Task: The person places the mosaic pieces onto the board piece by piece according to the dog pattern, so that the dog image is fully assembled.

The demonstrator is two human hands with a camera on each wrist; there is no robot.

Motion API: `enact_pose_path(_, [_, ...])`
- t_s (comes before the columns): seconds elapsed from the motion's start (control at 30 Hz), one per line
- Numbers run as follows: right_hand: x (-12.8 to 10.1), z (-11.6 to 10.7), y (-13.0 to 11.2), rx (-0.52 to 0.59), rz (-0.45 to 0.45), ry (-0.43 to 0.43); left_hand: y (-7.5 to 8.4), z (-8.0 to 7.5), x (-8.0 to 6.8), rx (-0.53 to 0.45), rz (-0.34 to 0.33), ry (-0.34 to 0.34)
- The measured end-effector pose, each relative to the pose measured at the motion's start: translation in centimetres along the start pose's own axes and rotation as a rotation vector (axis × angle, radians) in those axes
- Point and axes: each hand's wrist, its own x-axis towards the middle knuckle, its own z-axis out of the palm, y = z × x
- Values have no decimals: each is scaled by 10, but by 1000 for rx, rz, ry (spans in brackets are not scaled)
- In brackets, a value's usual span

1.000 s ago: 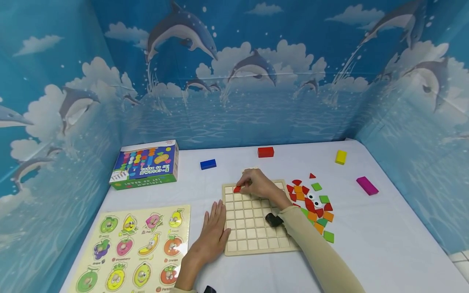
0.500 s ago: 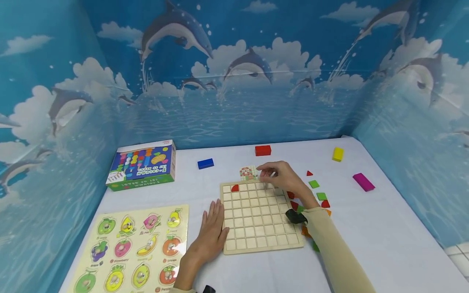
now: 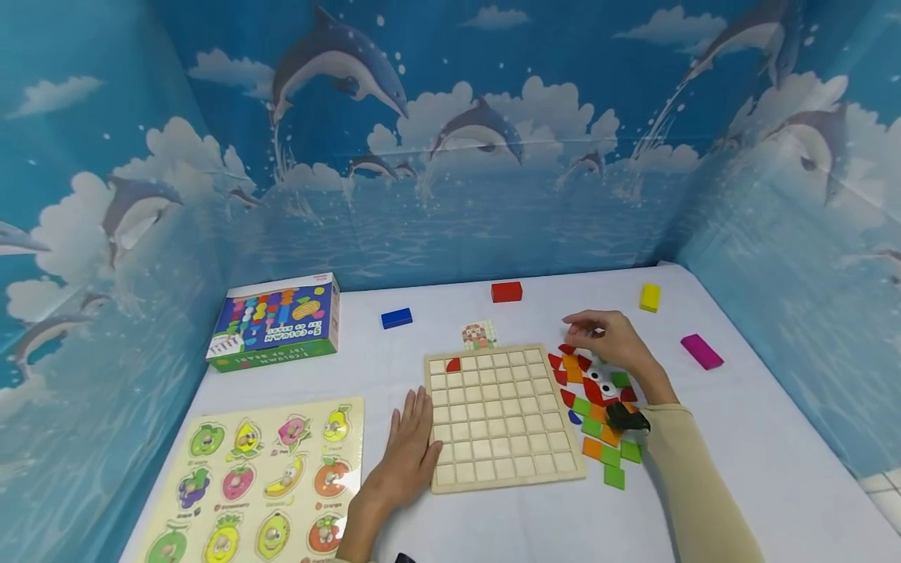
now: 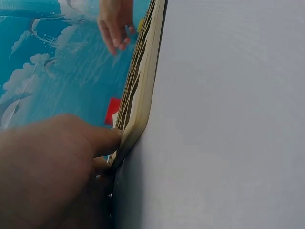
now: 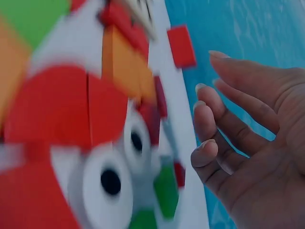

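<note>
- A pale wooden grid board (image 3: 479, 430) was seen at lower centre; one red quarter-round piece (image 3: 454, 364) was set in its top row, second cell.
- Board's left edge was touched by the left hand (image 3: 403, 461), fingers straight.
- Red, green, orange pieces (image 3: 591, 428) were clustered right of centre; the right hand (image 3: 611, 342) was held above, fingers parted, nothing gripped.

White table (image 3: 493, 528) with grid board (image 3: 504, 418), tiles (image 3: 591, 428), 4 blocks (image 3: 507, 292)
</note>
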Motion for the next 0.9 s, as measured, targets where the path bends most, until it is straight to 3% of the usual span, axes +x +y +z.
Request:
enact_pose_path(0.17, [-8,-10,12,-25,71,-68,1,2,-1,-7,10,1])
enact_pose_path(0.5, [-6,-12,26,-11,-13,-127,-1,2,0,0,21,14])
enact_pose_path(0.9, [-5,-5,18,-80,-1,-194,-5,5,-2,0,45,37])
